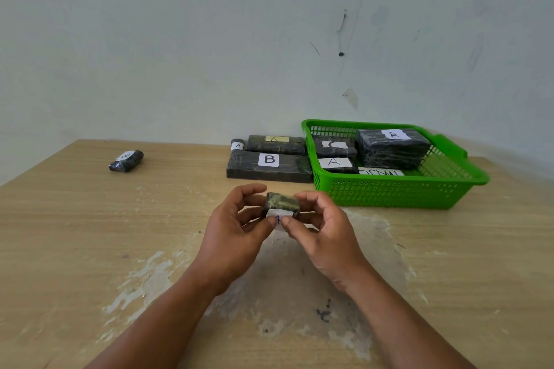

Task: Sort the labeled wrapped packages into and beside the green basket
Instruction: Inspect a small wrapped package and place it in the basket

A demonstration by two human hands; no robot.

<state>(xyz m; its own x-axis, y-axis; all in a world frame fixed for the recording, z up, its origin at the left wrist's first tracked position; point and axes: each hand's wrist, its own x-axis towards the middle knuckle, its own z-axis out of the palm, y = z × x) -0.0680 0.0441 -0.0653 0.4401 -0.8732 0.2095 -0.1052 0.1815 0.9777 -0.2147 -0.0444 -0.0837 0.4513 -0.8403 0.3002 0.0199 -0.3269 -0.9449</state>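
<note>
Dark-wrapped small package (pixel 282 204) pinched between my left hand (pixel 236 228) and right hand (pixel 322 228), lifted over the table's (pixel 90 249) middle so I can read its label. Green basket (pixel 398 189) waits at the far right edge; one package (pixel 126 160) lies far left.

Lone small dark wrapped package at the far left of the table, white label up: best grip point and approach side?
Take the small dark wrapped package across its two long sides, near the middle, coming straight down from above. It lies flat on the wooden table, angled, with nothing beside it, so both long flanks look free. Its rounded ends look crumpled, probably a poorer hold. Left hand is nearer, though both now hold another package.
</note>
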